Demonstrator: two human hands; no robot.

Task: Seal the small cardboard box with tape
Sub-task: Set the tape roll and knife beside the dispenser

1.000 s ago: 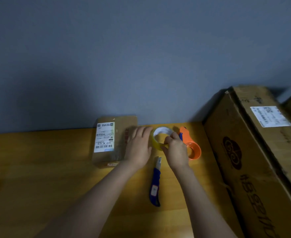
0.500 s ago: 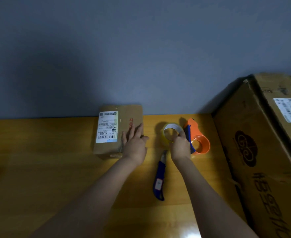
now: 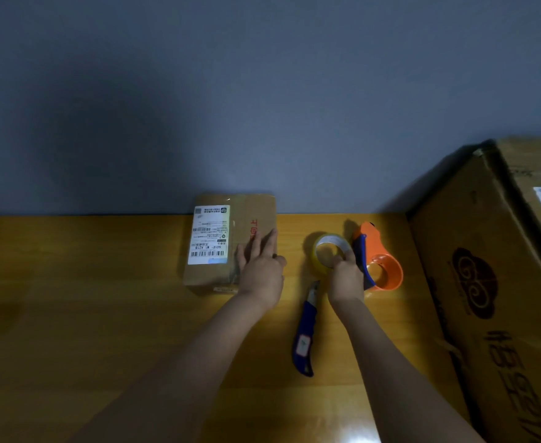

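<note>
I am judging the sealing as barely begun: no fresh strip of tape is running from the roll to the small cardboard box (image 3: 230,241), and whether older clear tape is already lying across its top I cannot tell in this dim light. The box is sitting flat at the far edge of the tabletop (image 3: 71,314), against the wall, label up. My left hand (image 3: 261,270) is resting on the near right part of its lid, fingers spread flat and holding nothing. My right hand (image 3: 345,276) is pinching the tape roll (image 3: 328,254), thumb and fingers closing on its near rim, just beside the box and apart from it. The orange dispenser (image 3: 379,260) is touching that hand's far side, and the blue utility knife (image 3: 305,334) is lying toward the near edge. Still ahead, I am thinking: freeing the tape end, laying it over the seam, cutting.
</note>
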